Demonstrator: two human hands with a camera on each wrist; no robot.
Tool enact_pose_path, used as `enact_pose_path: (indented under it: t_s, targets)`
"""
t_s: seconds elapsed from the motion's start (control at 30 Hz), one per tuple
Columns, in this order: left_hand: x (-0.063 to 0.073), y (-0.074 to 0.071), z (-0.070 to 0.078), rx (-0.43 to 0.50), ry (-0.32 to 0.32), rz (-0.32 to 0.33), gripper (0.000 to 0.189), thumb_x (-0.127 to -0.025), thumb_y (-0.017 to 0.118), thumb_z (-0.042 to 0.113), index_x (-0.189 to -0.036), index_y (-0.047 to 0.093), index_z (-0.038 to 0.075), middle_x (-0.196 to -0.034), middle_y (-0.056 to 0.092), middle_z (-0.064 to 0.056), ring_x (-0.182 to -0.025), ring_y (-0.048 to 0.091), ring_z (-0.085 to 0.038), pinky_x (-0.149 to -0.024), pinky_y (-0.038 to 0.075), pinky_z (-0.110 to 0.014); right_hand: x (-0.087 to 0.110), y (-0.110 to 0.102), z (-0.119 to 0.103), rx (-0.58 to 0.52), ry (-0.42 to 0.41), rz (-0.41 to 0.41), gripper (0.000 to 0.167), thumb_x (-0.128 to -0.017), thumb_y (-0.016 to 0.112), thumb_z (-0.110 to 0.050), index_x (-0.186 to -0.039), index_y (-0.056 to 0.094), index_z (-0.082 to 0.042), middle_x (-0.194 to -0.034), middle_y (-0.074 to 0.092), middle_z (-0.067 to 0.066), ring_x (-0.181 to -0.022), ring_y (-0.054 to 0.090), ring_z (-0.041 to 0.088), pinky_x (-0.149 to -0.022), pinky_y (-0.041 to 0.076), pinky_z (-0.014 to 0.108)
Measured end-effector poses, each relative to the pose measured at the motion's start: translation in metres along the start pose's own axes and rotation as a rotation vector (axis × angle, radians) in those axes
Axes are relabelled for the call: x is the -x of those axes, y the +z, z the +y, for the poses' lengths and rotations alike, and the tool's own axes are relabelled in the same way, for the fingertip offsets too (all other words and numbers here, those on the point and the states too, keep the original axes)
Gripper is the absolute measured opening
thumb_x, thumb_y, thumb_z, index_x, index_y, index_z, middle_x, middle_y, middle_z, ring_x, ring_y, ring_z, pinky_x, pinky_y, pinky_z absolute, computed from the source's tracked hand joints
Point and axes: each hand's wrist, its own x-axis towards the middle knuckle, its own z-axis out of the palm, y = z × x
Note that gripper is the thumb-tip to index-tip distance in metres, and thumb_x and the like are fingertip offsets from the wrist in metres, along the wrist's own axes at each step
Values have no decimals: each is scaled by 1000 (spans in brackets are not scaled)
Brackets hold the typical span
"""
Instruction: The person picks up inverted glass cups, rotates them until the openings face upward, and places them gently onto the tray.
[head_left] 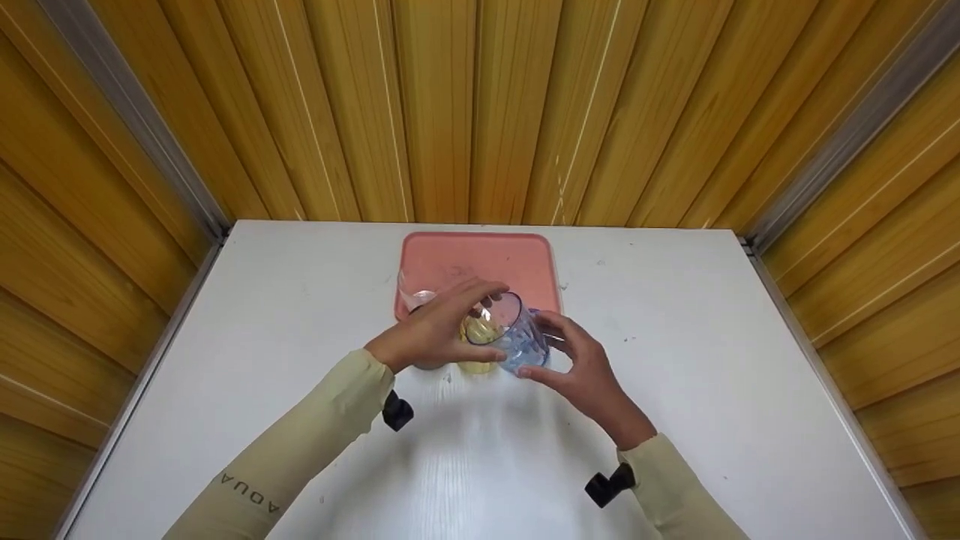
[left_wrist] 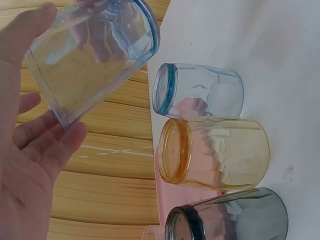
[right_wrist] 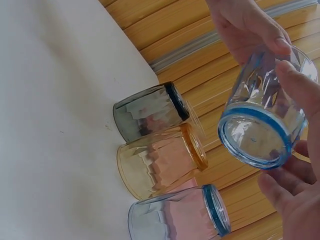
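The left hand [head_left: 442, 322] and right hand [head_left: 577, 360] grip a blue cup [right_wrist: 265, 100], tilted above the worktop [head_left: 675, 337] near the tray's front edge [head_left: 480, 251], apparently turning it. Next calls for steadiness, clear of the three upside-down cups [left_wrist: 215, 152] before the tray.

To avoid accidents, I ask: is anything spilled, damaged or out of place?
Nothing stands out as odd: no spill or breakage is visible. The blue tumbler is tilted, but the left hand and right hand hold it. Three other tumblers stand upside down in a row.
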Motion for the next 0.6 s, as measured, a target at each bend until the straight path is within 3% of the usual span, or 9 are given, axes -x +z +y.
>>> enact_pose_path:
  t_s: [0.47, 0.6]
  targets:
    - [1, -2, 7, -62, -13, 4, 90, -71, 79, 54, -147, 32, 39, -149, 40, 13, -137, 41, -12, -111, 40, -45, -14, -8, -15, -12, -88, -37, 72, -77, 81, -23, -140, 46, -15, -137, 55, 3, -127, 54, 20, -107, 45, 37]
    - [1, -2, 8, -67, -14, -1, 90, -72, 80, 52, -147, 32, 40, -150, 40, 13, -137, 40, -12, -112, 39, -45, -15, -6, -15, -11, -88, -46, 74, -78, 81, -27, -141, 45, -13, -138, 54, 3, -127, 54, 22, -107, 45, 35]
